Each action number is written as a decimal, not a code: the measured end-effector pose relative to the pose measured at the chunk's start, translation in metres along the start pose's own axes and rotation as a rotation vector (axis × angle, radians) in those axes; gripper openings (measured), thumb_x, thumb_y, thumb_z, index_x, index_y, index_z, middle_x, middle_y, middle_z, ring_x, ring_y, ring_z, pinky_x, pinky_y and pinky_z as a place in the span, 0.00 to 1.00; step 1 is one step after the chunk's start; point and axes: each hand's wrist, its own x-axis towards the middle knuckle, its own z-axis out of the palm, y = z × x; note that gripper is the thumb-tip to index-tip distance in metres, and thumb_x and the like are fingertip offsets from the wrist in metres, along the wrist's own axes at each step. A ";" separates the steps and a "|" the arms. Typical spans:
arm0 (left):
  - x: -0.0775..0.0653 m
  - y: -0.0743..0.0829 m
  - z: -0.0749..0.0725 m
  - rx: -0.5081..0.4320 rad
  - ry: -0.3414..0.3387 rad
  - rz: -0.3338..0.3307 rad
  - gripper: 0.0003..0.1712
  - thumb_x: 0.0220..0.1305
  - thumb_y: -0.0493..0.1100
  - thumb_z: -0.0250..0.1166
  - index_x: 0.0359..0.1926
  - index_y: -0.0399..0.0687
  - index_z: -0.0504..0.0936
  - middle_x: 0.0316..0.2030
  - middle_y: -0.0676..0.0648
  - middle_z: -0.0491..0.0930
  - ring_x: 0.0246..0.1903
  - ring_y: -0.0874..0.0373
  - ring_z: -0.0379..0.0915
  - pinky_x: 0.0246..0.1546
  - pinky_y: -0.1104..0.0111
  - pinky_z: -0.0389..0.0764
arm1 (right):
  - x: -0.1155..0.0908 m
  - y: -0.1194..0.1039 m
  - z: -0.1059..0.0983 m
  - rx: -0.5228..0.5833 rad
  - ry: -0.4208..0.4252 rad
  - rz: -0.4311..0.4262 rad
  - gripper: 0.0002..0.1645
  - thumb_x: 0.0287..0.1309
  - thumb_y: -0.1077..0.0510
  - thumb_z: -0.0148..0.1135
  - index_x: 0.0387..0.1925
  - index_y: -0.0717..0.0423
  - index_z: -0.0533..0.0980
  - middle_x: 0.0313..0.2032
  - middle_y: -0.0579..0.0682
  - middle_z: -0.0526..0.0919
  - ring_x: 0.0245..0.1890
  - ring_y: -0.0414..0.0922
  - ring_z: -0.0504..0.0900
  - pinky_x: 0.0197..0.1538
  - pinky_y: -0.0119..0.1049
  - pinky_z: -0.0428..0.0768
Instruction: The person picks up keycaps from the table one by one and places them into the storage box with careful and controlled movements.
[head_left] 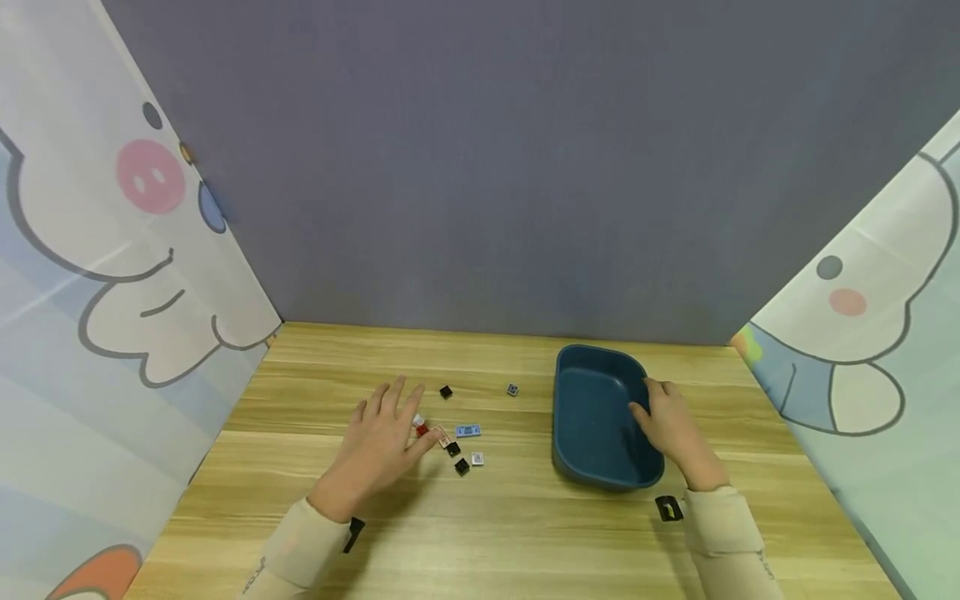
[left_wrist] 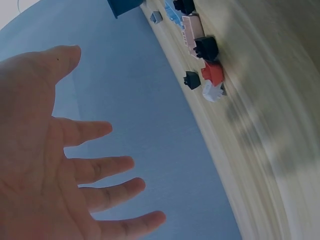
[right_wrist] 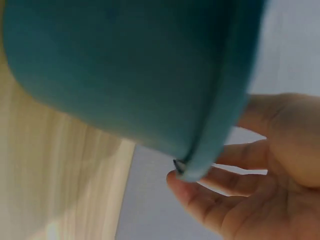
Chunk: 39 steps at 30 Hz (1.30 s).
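Observation:
My left hand (head_left: 375,450) hovers over the left part of the table, palm down, fingers spread, holding nothing. Close to its fingertips and thumb are small toy bricks: a red and white piece (head_left: 420,426), a pale printed tile (head_left: 441,436) and a black brick (head_left: 453,449). The left wrist view also shows the red piece (left_wrist: 213,73) and the pale pinkish tile (left_wrist: 192,32). On the right, my right hand (head_left: 670,425) grips the side rim of a dark blue plastic bin (head_left: 558,417), thumb over the inside. Curled fingers (right_wrist: 195,197) show at its rim in the right wrist view.
A blue printed tile (head_left: 468,431), a white printed tile (head_left: 477,458) and another black brick (head_left: 462,467) lie between the hand and the bin. Farther back are a black brick (head_left: 446,392) and a small printed tile (head_left: 512,389). A grey panel (head_left: 480,183) stands behind the table.

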 end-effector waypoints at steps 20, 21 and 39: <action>0.000 -0.018 0.015 -0.041 0.018 0.028 0.38 0.68 0.55 0.65 0.71 0.40 0.67 0.67 0.30 0.64 0.63 0.30 0.63 0.52 0.37 0.75 | 0.003 0.019 0.000 0.111 0.080 0.063 0.20 0.61 0.72 0.57 0.53 0.82 0.71 0.44 0.76 0.76 0.37 0.65 0.82 0.37 0.56 0.81; 0.001 -0.020 0.017 -0.040 0.034 0.041 0.37 0.67 0.53 0.67 0.70 0.39 0.69 0.66 0.29 0.66 0.61 0.30 0.65 0.51 0.38 0.76 | 0.003 0.020 -0.001 0.109 0.081 0.063 0.19 0.60 0.72 0.57 0.52 0.82 0.72 0.44 0.76 0.77 0.37 0.65 0.82 0.37 0.56 0.81; 0.026 -0.048 0.034 -0.149 -0.064 0.151 0.19 0.61 0.36 0.72 0.53 0.39 0.83 0.49 0.40 0.81 0.47 0.44 0.79 0.50 0.53 0.81 | 0.003 0.020 0.000 0.102 0.086 0.069 0.18 0.60 0.72 0.57 0.50 0.82 0.73 0.42 0.75 0.78 0.36 0.64 0.82 0.39 0.58 0.81</action>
